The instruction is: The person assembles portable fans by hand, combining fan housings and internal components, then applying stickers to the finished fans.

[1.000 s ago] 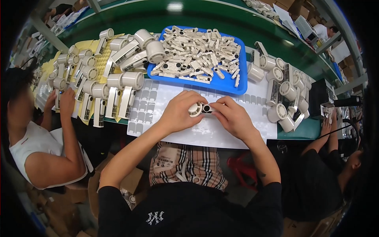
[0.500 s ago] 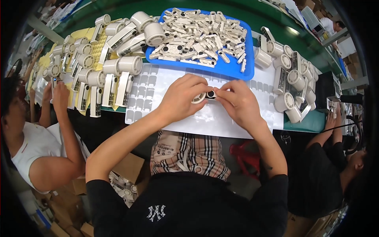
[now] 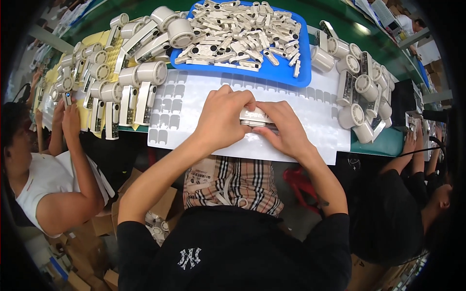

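Observation:
A white plastic housing (image 3: 253, 116) is held between both my hands over the pale sheet, its long smooth side turned up. My left hand (image 3: 223, 119) is closed around its left end, fingers curled over the top. From the other side my right hand (image 3: 286, 127) grips it, with the thumb along the near edge and the fingers over the far side. Much of the housing is hidden by my fingers. Beneath lies a glossy white sheet (image 3: 208, 89) with rows of grey stickers along its left and far parts.
Beyond the sheet stands a blue tray (image 3: 305, 58) heaped with small white plastic parts. White units with round bases (image 3: 152, 72) crowd the left; more units (image 3: 365, 85) are piled at the right. A person (image 3: 63, 184) works on the left, another (image 3: 388, 208) on the right.
My hands have turned the housing: its dark round end faced up before, and now its long white side shows. My right hand has closed further around it. The view has shifted slightly.

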